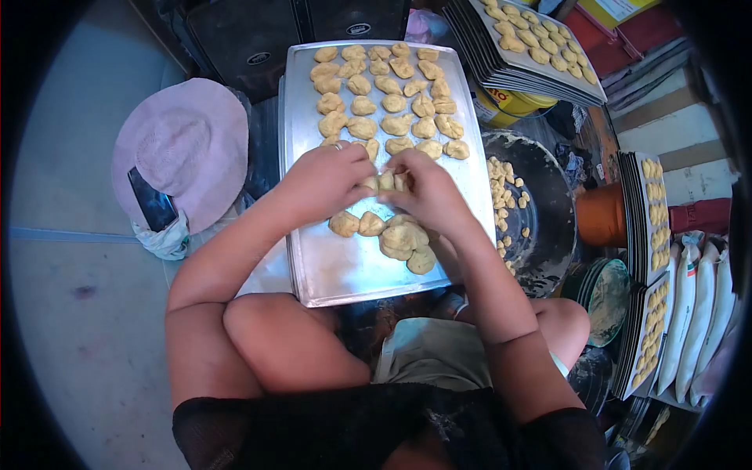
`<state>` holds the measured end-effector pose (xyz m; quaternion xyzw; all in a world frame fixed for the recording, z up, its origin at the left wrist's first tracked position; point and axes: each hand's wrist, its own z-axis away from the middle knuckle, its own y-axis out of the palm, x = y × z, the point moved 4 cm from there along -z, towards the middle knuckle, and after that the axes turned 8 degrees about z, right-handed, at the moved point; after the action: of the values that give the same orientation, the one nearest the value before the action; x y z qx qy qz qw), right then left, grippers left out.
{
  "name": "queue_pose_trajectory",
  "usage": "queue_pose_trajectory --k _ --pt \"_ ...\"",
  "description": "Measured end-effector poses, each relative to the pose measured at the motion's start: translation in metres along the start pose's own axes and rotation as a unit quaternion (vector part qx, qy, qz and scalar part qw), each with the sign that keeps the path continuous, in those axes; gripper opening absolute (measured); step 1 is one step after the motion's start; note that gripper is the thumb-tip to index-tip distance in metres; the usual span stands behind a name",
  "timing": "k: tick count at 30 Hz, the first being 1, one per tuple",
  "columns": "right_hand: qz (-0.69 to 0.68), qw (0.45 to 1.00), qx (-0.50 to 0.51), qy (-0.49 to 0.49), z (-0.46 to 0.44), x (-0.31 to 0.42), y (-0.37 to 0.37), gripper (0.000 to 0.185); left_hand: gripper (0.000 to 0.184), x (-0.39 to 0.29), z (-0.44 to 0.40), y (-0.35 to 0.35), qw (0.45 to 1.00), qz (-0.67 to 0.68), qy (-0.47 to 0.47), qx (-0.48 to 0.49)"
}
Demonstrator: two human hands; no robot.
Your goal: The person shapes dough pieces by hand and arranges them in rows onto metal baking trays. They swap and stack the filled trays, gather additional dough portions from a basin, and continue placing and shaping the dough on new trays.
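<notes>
A metal baking tray [329, 274] lies across my lap, its far part covered with rows of yellowish dough pieces [361, 106]. My left hand [333, 178] and my right hand [423, 188] meet over the middle of the tray. Between their curled fingertips is a dough piece [385, 181], partly hidden by the fingers, and both hands grip it. Just nearer to me lie two loose dough pieces [370, 224] and a clump of larger dough lumps [403, 239]. A ring shows on my left hand.
Right of the tray stands a dark round basin [548, 227] with small dough bits. Stacked trays of dough [540, 47] rest on a yellow bucket [509, 106]; more tray stacks [642, 219] stand farther right. A pink hat [176, 145] and a phone [151, 200] lie at left.
</notes>
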<state>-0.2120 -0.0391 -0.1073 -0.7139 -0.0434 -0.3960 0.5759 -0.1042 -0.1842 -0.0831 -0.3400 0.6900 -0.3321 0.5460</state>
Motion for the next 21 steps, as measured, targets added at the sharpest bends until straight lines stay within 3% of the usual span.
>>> queue_pose_trajectory --k 4,8,11,14,18,21 --pt "-0.038 0.998 -0.051 0.027 0.002 -0.023 -0.005 0.032 0.017 0.006 -0.005 0.012 0.996 -0.093 0.001 0.009" --pt "0.068 0.982 -0.113 -0.133 0.015 -0.014 -0.024 0.029 0.015 -0.009 -0.011 0.012 0.993 -0.061 0.089 -0.056" --pt "-0.032 0.999 -0.012 0.029 0.021 -0.046 -0.024 0.033 0.015 -0.008 -0.015 0.034 0.985 -0.104 0.128 -0.053" --pt "-0.006 0.987 -0.019 0.157 0.018 -0.060 -0.026 0.036 0.018 -0.009 -0.028 0.041 0.985 -0.138 0.091 -0.046" --pt "0.034 0.989 -0.084 0.114 0.030 -0.051 -0.039 0.033 0.019 -0.009 -0.040 0.044 0.986 -0.141 0.084 -0.030" --pt "-0.035 0.996 0.076 0.027 0.056 -0.048 -0.050 0.035 0.021 -0.018 -0.036 0.035 0.983 -0.114 0.128 -0.064"
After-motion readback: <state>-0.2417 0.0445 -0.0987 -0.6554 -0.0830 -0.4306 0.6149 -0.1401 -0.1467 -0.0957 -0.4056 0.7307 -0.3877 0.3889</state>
